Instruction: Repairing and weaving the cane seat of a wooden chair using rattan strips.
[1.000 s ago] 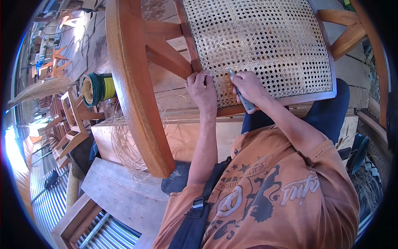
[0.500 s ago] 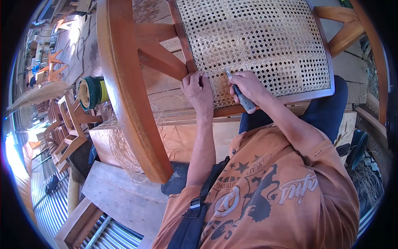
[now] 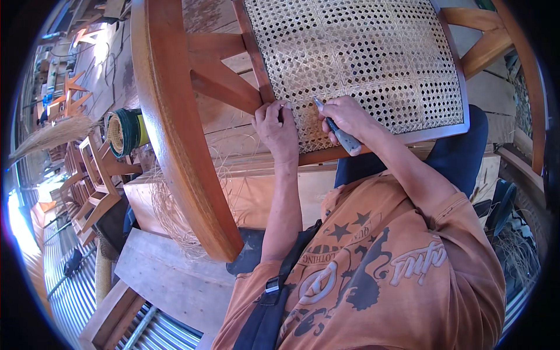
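A woven cane panel [image 3: 356, 52], set in a wooden chair frame [image 3: 169, 116], leans across my lap. Curled at the panel's near left edge is my left hand [image 3: 276, 131], its fingers closed against the rim; whatever they pinch is hidden. My right hand [image 3: 345, 116] grips a grey-handled knife [image 3: 344, 139], whose slim metal tip points at the weave near the panel's lower left. The handle's butt end sticks out below my palm. A narrow gap of cane separates the two hands.
Loose cane strands [image 3: 175, 216] hang beside the frame's curved leg. A dark green container [image 3: 127, 133] stands to the left, with wooden chair frames [image 3: 96, 181] beyond it. A wooden bench board [image 3: 175, 274] lies at lower left. Planks form the floor.
The chair frame and both hands sit slightly farther left in the picture. Their grips look the same, and the knife tip stays over nearly the same patch of cane.
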`<state>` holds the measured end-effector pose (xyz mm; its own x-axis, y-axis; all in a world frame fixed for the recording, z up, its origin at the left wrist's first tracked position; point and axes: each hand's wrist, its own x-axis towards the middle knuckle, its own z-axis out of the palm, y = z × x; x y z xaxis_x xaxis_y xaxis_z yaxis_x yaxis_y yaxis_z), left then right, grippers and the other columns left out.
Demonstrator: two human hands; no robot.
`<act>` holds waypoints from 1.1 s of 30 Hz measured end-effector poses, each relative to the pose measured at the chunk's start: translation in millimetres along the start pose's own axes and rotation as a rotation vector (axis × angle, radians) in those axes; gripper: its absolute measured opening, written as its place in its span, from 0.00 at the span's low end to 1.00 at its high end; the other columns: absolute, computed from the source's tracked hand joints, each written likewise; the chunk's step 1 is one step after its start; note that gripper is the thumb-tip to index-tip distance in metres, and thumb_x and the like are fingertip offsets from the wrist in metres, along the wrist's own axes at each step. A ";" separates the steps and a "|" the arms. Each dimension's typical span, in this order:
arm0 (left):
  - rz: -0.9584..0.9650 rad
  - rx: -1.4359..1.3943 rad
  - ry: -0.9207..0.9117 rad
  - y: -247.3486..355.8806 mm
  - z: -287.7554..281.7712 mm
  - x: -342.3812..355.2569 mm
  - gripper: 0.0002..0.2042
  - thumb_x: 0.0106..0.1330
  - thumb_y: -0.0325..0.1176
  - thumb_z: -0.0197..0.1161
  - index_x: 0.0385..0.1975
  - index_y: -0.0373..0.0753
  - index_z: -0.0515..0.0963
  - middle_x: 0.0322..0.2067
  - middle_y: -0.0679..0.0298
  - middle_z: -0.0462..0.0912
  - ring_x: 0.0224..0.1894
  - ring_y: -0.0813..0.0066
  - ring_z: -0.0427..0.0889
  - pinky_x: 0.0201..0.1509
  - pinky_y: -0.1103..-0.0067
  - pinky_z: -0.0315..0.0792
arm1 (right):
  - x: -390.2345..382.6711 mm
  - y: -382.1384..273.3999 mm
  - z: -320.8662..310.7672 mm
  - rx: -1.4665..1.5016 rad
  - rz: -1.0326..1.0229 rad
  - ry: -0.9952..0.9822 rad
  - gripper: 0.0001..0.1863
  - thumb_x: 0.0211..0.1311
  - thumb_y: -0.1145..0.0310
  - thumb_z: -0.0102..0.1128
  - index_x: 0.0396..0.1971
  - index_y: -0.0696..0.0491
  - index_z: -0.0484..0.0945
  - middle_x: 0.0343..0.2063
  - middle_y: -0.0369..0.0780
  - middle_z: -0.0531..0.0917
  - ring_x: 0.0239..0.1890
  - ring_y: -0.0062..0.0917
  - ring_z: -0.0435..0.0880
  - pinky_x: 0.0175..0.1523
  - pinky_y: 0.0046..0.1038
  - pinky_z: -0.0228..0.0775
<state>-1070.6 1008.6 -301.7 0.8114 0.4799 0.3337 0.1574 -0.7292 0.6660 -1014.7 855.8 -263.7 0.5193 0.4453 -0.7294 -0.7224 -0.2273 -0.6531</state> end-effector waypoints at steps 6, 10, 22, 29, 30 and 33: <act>-0.078 -0.048 0.002 14.1 -3.6 3.7 0.04 0.55 0.27 0.62 0.30 0.39 0.78 0.35 0.59 0.76 0.42 0.63 0.71 0.48 0.71 0.65 | 6.8 6.2 0.1 -0.002 -0.125 0.013 0.14 0.59 0.67 0.46 0.25 0.64 0.72 0.16 0.42 0.77 0.11 0.25 0.75 0.15 0.28 0.69; 0.031 0.044 -0.048 -2.4 -1.8 -2.1 0.06 0.55 0.27 0.62 0.32 0.39 0.77 0.36 0.59 0.75 0.42 0.63 0.71 0.48 0.72 0.65 | 8.3 -1.0 6.3 -0.185 -0.176 0.065 0.16 0.61 0.65 0.45 0.23 0.63 0.72 0.16 0.41 0.77 0.11 0.24 0.76 0.16 0.27 0.69; 0.406 0.301 -0.152 30.9 4.5 6.5 0.12 0.54 0.29 0.62 0.40 0.43 0.76 0.42 0.62 0.74 0.46 0.61 0.71 0.50 0.68 0.64 | 3.3 19.3 -7.7 0.049 -0.341 -0.075 0.14 0.66 0.63 0.47 0.25 0.58 0.72 0.17 0.36 0.75 0.13 0.18 0.74 0.18 0.19 0.68; 0.384 0.255 -0.338 32.7 5.4 27.7 0.06 0.56 0.33 0.60 0.29 0.42 0.80 0.33 0.63 0.79 0.41 0.63 0.75 0.47 0.69 0.67 | -30.8 15.5 -40.5 -0.060 -0.114 0.052 0.13 0.63 0.65 0.46 0.26 0.59 0.72 0.17 0.37 0.76 0.13 0.21 0.75 0.18 0.22 0.68; 0.352 0.307 -0.409 40.4 4.1 33.4 0.07 0.56 0.34 0.59 0.28 0.41 0.81 0.30 0.60 0.80 0.39 0.61 0.77 0.45 0.68 0.68 | -33.1 14.1 -48.6 -0.088 -0.106 0.082 0.13 0.63 0.65 0.46 0.25 0.59 0.72 0.17 0.38 0.76 0.13 0.21 0.75 0.18 0.22 0.67; 0.117 0.428 -0.555 71.9 5.1 38.2 0.12 0.58 0.38 0.54 0.27 0.36 0.79 0.28 0.52 0.80 0.34 0.53 0.79 0.41 0.64 0.70 | -29.0 16.5 -51.4 -0.042 -0.063 0.149 0.12 0.61 0.66 0.46 0.25 0.59 0.72 0.16 0.38 0.76 0.13 0.20 0.74 0.18 0.21 0.67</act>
<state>-1025.4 972.1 -244.4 0.9855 0.1504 -0.0781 0.1667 -0.9429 0.2883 -1018.2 794.6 -263.8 0.6273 0.3272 -0.7067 -0.6681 -0.2402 -0.7042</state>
